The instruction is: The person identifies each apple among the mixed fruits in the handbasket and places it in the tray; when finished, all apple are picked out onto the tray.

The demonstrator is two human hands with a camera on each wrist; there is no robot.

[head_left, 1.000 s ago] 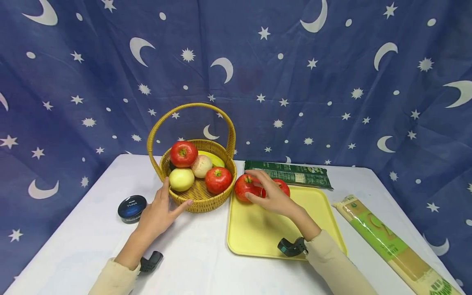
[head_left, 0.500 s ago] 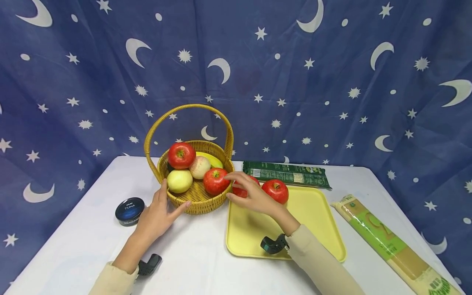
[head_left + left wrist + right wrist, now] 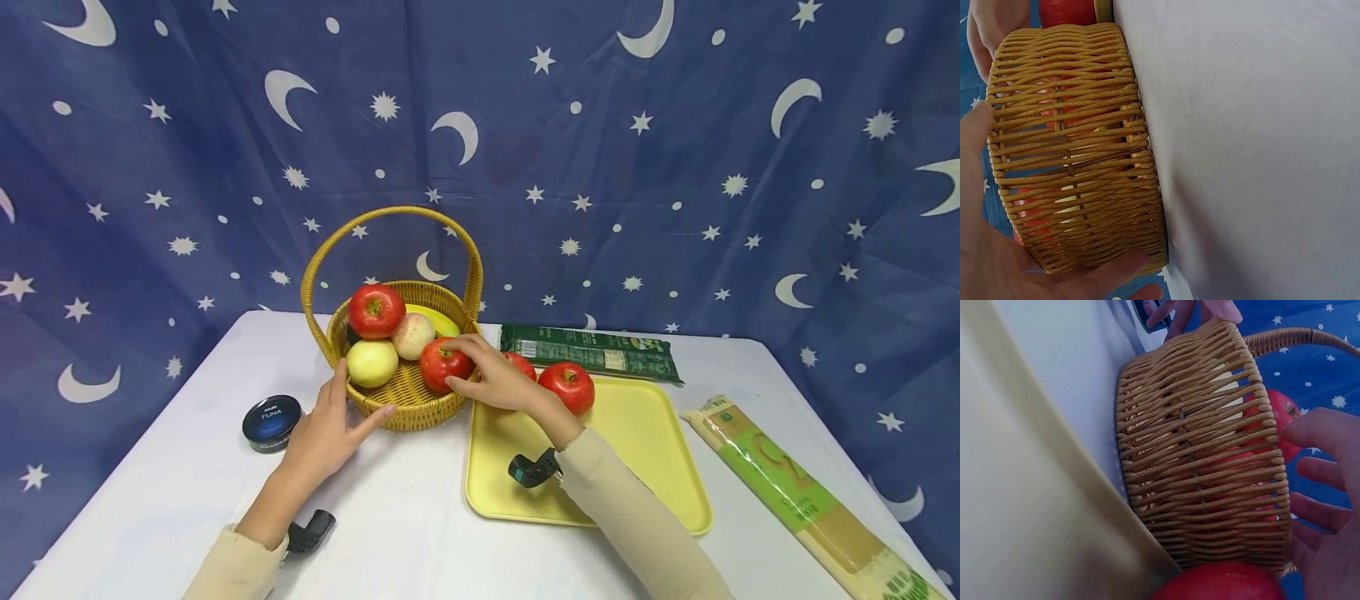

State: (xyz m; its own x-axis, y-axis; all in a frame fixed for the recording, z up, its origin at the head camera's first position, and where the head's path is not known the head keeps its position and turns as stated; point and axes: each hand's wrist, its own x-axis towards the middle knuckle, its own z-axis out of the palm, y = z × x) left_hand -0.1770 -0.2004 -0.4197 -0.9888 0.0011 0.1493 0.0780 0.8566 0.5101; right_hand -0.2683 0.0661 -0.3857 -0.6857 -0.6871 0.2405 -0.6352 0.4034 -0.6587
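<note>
A wicker basket (image 3: pixel 420 415) with a tall handle holds fruit: a red apple (image 3: pixel 377 311) on top, a pale yellow fruit (image 3: pixel 372 363), a pinkish-cream round fruit (image 3: pixel 413 336), something yellow behind it, and another red apple (image 3: pixel 437 367) at the right. My left hand (image 3: pixel 318 433) rests at the basket's near left side, fingers extended along it and thumb by the rim. Over the right rim, my right hand (image 3: pixel 498 379) reaches with bent, spread fingers around the right-hand apple; whether they touch it is unclear. Two more apples, one partly hidden (image 3: pixel 521 363), one plain (image 3: pixel 567 387), sit on a yellow tray (image 3: pixel 637 450).
A tuna can (image 3: pixel 272 422) stands left of my left hand. Dark green packets (image 3: pixel 600 350) lie behind the tray, and a long noodle-like packet (image 3: pixel 802 492) lies to its right. A blue curtain (image 3: pixel 570 167) with moons and stars hangs behind the white table (image 3: pixel 405 533).
My right hand has moved left from above the tray's apples to the right-hand apple in the basket. My left hand has stayed by the basket.
</note>
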